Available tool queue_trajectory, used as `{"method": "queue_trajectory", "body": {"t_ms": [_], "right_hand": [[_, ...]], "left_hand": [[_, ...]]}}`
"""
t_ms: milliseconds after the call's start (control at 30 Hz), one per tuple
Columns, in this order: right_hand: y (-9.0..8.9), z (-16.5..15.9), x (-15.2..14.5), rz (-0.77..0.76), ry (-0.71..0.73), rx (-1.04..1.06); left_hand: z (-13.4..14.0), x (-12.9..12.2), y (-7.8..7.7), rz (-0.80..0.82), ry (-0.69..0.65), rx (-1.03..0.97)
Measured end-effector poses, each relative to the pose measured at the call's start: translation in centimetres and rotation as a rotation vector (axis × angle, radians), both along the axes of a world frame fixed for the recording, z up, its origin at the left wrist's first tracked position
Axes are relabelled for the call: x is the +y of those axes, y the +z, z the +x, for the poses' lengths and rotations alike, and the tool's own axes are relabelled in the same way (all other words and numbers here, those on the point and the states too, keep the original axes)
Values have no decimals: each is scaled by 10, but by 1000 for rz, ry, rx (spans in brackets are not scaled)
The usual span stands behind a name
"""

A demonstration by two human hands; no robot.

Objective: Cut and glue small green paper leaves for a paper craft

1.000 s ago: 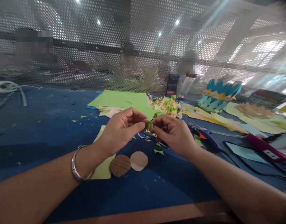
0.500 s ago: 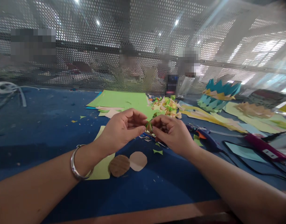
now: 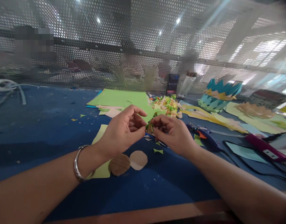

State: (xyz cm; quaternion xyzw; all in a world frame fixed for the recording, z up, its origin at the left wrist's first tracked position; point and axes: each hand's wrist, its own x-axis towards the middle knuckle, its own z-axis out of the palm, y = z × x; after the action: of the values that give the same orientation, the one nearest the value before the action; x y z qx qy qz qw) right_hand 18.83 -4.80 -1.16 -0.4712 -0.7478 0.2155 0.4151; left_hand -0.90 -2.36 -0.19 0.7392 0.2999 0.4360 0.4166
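Between my hands is a small folded piece of green paper (image 3: 149, 127), pleated and standing narrow; fingers partly hide it. My left hand (image 3: 125, 132), with a silver bangle on its wrist, pinches its left edge with thumb and fingertips. From the other side, my right hand (image 3: 174, 133) grips it in bent fingers. Below my left hand lie a round wooden disc (image 3: 119, 165) and a pale many-sided paper disc (image 3: 138, 160), side by side. A yellow-green sheet (image 3: 101, 171) is partly under the wooden disc. One green scrap (image 3: 158, 151) rests below my right hand.
Green sheets (image 3: 119, 98) and a heap of curled paper pieces (image 3: 168, 107) lie beyond my hands. On the right are a glue gun (image 3: 210, 141), a magenta power strip (image 3: 265, 148), black cords and zigzag paper bands (image 3: 223, 90). A perforated panel (image 3: 86, 46) closes the back.
My left fingers have lifted and spread slightly, and the folded green paper has turned a little between my hands. My right hand is nearly still. The view has shifted slightly.
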Motion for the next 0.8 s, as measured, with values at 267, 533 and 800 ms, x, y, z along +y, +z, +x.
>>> {"method": "queue_trajectory", "body": {"t_ms": [267, 533, 800], "right_hand": [[2, -2, 0, -75, 40, 26], [4, -2, -1, -60, 30, -9], [4, -1, -2, -66, 75, -22]], "left_hand": [[-1, 2, -2, -6, 1, 38], [0, 3, 3, -210, 46, 57], [-2, 8, 2, -480, 14, -53]]}}
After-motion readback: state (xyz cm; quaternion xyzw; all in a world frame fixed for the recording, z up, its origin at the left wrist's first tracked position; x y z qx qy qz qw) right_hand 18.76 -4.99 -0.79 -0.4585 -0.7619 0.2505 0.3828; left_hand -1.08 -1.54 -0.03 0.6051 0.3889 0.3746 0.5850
